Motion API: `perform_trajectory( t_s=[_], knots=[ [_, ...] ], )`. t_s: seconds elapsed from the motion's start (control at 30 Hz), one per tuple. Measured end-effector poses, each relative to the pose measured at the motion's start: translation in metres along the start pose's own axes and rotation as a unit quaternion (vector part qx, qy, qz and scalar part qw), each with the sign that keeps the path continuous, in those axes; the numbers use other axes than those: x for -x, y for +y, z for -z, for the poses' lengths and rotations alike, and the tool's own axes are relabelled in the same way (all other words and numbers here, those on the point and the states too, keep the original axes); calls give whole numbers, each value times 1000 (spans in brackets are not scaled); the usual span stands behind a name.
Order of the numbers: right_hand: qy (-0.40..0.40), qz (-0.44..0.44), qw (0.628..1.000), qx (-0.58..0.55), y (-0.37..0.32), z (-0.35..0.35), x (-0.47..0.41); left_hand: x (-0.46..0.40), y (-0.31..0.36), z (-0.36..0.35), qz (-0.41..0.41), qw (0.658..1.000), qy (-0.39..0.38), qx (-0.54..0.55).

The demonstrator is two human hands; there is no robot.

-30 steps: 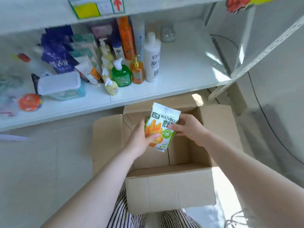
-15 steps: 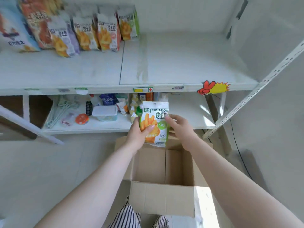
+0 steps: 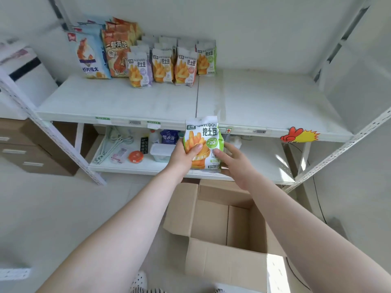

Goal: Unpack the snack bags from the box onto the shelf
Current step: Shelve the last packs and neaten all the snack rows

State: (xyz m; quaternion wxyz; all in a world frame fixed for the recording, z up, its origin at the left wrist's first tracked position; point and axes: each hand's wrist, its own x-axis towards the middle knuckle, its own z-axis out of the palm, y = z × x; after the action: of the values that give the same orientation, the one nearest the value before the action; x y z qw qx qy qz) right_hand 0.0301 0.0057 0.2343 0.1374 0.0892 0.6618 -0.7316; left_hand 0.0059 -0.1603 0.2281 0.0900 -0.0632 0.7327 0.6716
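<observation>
A green and white snack bag [image 3: 206,136] with fries printed on it is held upright in front of the white shelf's [image 3: 118,102] front edge. My left hand [image 3: 183,158] grips its left side, thumb across the front. My right hand [image 3: 234,163] holds its lower right corner, fingers on the front. Below them the open cardboard box [image 3: 222,256] stands on the floor, its inside looking bare. Several similar fries bags [image 3: 163,65] stand in rows at the back of the shelf, the rightmost a green bag [image 3: 206,58].
Two larger shrimp-chip bags [image 3: 101,53] stand left of the fries bags. The shelf's right half [image 3: 270,102] is bare. The lower shelf [image 3: 254,166] carries a plastic tub, an orange lid, hangers and bottles. A steel upright [image 3: 338,153] slants at right. A brown drawer unit [image 3: 19,149] stands left.
Both hands have lifted the green bag out of the box up to the shelf's front edge. The view has tilted upward, bringing the snack shelf into sight.
</observation>
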Motion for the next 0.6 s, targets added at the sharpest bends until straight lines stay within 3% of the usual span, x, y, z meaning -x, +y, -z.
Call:
perform_trajectory(
  t_s=[0.37,0.6],
  knots=[
    [-32,14,999,-19,-3,-179,-56,-45,16,191,12,999,-9,-48],
    [-14,17,1000,-8,-11,-221,-88,-79,18,233,24,999,-13,-26]
  ],
)
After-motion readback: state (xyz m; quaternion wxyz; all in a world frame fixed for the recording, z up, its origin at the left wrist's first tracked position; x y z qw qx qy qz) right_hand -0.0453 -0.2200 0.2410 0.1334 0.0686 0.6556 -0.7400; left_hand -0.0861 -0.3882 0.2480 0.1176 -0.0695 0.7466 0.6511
